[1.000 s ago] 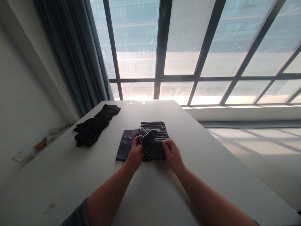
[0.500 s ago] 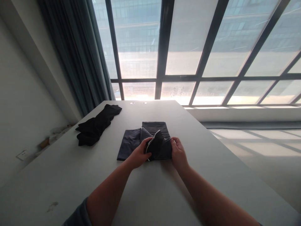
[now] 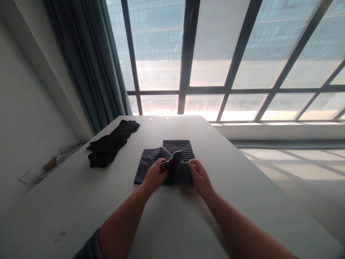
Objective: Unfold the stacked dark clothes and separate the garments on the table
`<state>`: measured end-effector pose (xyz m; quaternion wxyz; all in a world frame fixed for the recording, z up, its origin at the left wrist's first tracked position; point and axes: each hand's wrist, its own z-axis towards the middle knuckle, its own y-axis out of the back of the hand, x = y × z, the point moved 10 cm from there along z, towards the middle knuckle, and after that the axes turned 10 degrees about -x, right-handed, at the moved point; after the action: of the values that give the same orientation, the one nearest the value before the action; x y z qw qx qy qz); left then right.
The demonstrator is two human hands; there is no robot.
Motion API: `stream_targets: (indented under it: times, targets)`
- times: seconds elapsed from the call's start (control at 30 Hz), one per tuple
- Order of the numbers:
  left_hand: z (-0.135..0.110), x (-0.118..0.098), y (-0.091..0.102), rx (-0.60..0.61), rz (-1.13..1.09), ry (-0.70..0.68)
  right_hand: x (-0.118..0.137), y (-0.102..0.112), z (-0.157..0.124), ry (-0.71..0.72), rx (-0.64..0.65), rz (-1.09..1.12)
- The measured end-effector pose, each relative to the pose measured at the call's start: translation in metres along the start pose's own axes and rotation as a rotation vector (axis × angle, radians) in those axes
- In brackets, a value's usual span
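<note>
Both hands (image 3: 156,175) (image 3: 200,177) pinch the dark cloth (image 3: 176,171); faint window marks (image 3: 237,108), perhaps lettering, are too blurred to read.

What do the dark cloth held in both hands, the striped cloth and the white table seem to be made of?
The held cloth: probably soft, matte fabric; it bends in loose folds.
The striped cloth: likely fabric too, knitted or woven I cannot tell; it lies flat, looking dull.
The table: perhaps laminated board; its top looks smooth, with a soft sheen.
</note>
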<state>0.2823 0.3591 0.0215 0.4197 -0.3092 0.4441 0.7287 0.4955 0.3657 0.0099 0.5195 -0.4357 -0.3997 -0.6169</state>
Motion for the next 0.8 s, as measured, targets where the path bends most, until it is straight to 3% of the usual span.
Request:
stream_targets:
  times: [0.13, 0.23, 0.3, 0.4, 0.57, 0.63, 0.8]
  targets:
    - [-0.005, -0.026, -0.003, 0.061, -0.022, -0.228, 0.012, -0.001, -0.003, 0.093, -0.008, -0.066]
    - [-0.008, -0.023, -0.005, 0.046, -0.029, -0.224, 0.019, -0.001, -0.006, 0.133, 0.006, -0.06]
    - [-0.009, -0.015, -0.008, 0.03, -0.004, -0.181, 0.019, -0.013, -0.011, 0.118, 0.136, -0.007]
    - [-0.012, -0.01, -0.02, 0.167, -0.037, -0.146, 0.013, -0.033, -0.022, 0.016, 0.377, 0.081]
    - [-0.021, -0.025, -0.025, 0.459, -0.05, -0.064, 0.006, -0.031, -0.025, -0.188, 0.378, 0.28]
    - [-0.03, -0.034, -0.021, 0.609, -0.019, -0.02, 0.004, -0.04, -0.037, -0.3, 0.539, 0.412]
    - [-0.08, -0.07, -0.001, 1.116, -0.26, 0.087, 0.014, -0.063, -0.112, -0.532, 1.352, 0.601]
